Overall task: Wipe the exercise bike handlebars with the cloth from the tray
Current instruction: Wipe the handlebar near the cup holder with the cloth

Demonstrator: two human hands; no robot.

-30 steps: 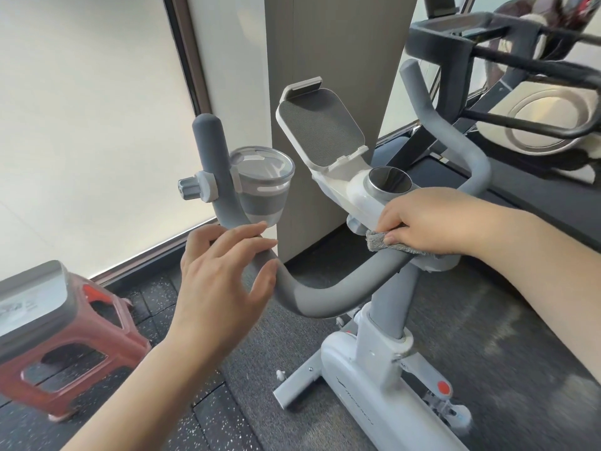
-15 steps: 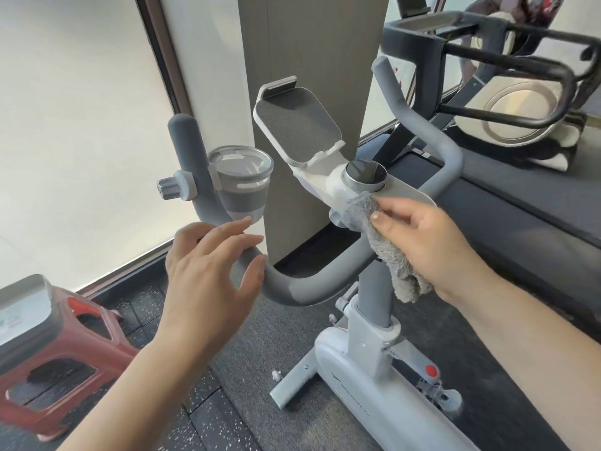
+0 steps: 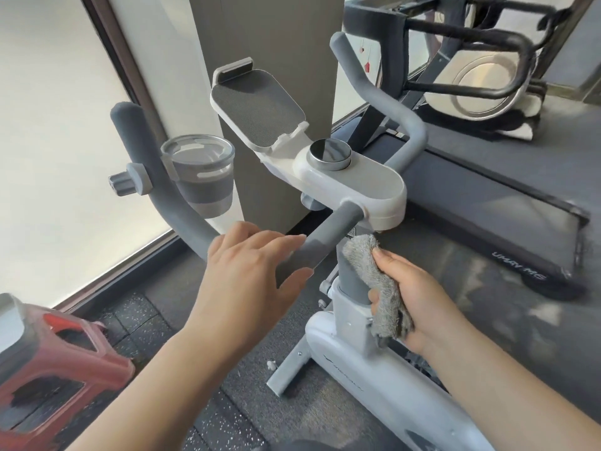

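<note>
The exercise bike's grey padded handlebars point(image 3: 328, 237) curve up on both sides of a white console point(image 3: 367, 180) with a round dial. My left hand point(image 3: 250, 275) rests over the low bend of the left bar, fingers spread and laid across it, not clenched. My right hand point(image 3: 413, 297) holds a fluffy grey cloth point(image 3: 377, 281) below the console, beside the bike's stem and apart from the bar. A grey cup point(image 3: 203, 174) sits in a holder clamped to the left bar.
A red plastic stool point(image 3: 65, 362) with a grey tray point(image 3: 9, 323) on it stands at the lower left. A treadmill point(image 3: 487, 203) and another machine are behind on the right. A pillar point(image 3: 270, 37) and a window are just beyond the bike.
My right hand has dropped from the console down beside the stem, taking the cloth off the bike. My left hand has slid right along the bar's bend.
</note>
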